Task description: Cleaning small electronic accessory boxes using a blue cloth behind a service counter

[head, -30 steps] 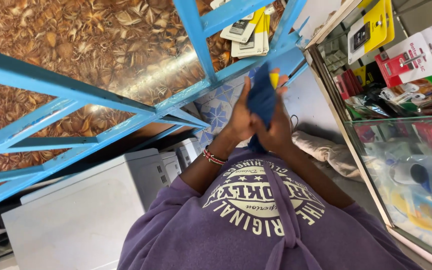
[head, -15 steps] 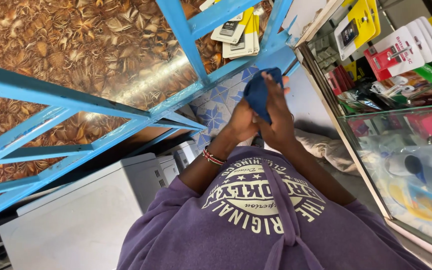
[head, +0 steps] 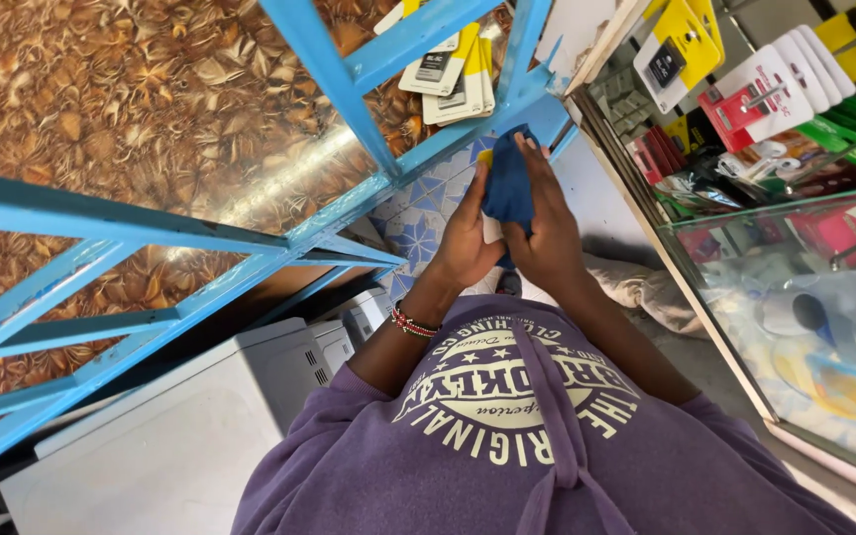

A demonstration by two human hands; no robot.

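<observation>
In the head view, both hands meet a little above the middle of the frame, over a dark blue cloth (head: pixel 509 188); the left hand (head: pixel 466 243) is closed on the lower left part of the cloth, fingers curled around its edge, and the right hand (head: pixel 547 233) grips it from the right, with long fingers laid flat along the fabric up to its top. The cloth stands between the two hands, just against the blue metal frame (head: pixel 349 89) — its bars run from the upper centre down to the lower left. A small yellow bit shows at the upper left edge of the cloth; I cannot tell what it is. On the left wrist sits a beaded bracelet (head: pixel 413 323); the purple hoodie (head: pixel 507 446) fills the lower centre. Behind the bars, at upper centre, lie some small packaged cards (head: pixel 448 69); a glass display case (head: pixel 795 297) takes the right side, and a white printer (head: pixel 180 436) stands at lower left.
</observation>
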